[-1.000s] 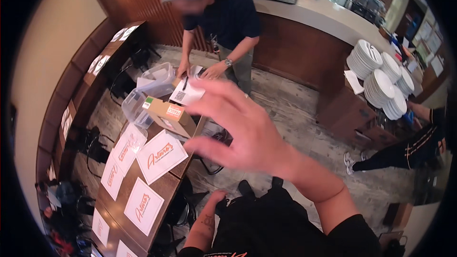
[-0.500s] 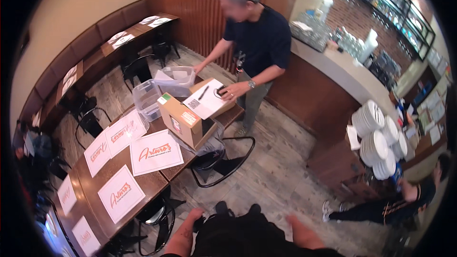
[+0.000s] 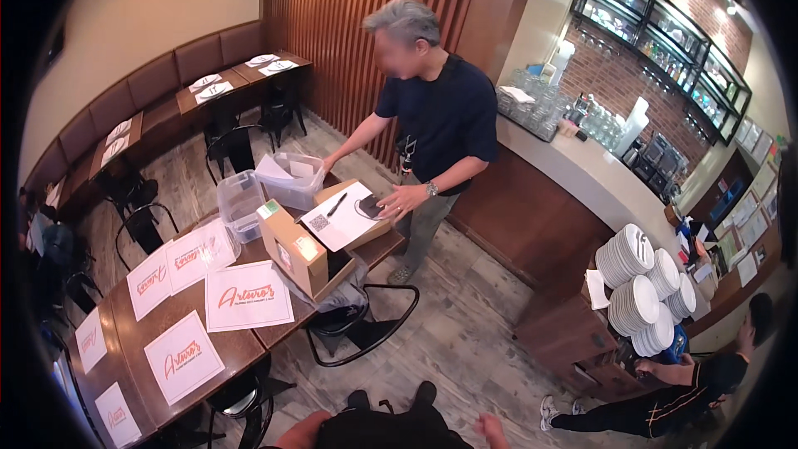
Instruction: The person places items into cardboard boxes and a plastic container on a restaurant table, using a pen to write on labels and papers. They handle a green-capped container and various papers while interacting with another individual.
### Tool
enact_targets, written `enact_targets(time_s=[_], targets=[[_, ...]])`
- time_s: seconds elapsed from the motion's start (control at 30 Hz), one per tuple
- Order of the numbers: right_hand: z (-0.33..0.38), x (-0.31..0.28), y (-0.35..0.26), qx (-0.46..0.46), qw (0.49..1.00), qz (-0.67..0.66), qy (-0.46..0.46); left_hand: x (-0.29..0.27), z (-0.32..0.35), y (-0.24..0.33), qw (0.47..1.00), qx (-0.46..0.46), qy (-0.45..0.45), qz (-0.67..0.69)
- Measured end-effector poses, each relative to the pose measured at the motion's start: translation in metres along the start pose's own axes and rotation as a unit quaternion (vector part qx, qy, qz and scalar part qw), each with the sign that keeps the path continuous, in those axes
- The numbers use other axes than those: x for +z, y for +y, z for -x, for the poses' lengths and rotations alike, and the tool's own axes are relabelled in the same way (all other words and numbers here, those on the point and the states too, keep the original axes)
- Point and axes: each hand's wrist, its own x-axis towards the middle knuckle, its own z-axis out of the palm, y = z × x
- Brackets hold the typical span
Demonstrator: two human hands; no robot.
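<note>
- Down at the lower edge, the left hand [image 3: 306,431] hangs by the dark clothing, cropped; whether its grip is clenched or released, I cannot tell!
- Over to the right hand [image 3: 490,430], low over the floor: nothing shows in it, though its exact grip is too small to call.
- Nearest the left hand, a black chair [image 3: 241,402] sits at the edge of the table [image 3: 125,324], and the placemats [image 3: 184,357] lie on top (one pair overlapping).
- Progress, by my reading: placemats are laid out, papers stand loose in a clear tub [image 3: 301,194]; what is left, this view doesn't settle.
- Across the table, a co-worker [image 3: 436,116] has one hand at the tub, the other beside a dark object [image 3: 370,206] on a white sheet [image 3: 337,230], near the carton [image 3: 295,254].
</note>
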Motion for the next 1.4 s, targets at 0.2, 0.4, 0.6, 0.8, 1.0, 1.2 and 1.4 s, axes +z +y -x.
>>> enact_targets(time_s=[0.2,0.4,0.6,0.8,1.0,1.2,1.4], targets=[[-0.025,0.042,-0.145,-0.118,0.99,-0.044,-0.068,-0.116,-0.019,0.072,0.986,0.049,0.134,-0.082],[-0.051,0.015,-0.076,0.035,0.994,0.015,-0.105,-0.154,0.015,0.169,0.995,0.029,0.095,-0.022],[-0.14,-0.105,0.047,-0.137,0.845,0.47,-0.215,-0.073,-0.016,0.18,0.991,0.021,0.085,0.104],[-0.133,-0.099,-0.059,0.009,0.957,0.256,-0.14,-0.078,0.005,0.174,0.979,-0.013,0.173,0.11],[-0.198,-0.061,-0.154,-0.009,0.99,0.014,-0.143,-0.04,-0.027,0.194,0.952,-0.086,0.247,0.158],[-0.21,-0.025,-0.216,-0.039,0.961,0.154,-0.224,-0.066,-0.007,0.192,0.841,-0.139,0.368,0.371],[-0.203,0.014,-0.258,-0.115,0.939,0.225,-0.234,-0.088,0.037,0.14,0.422,-0.162,0.536,0.713]])
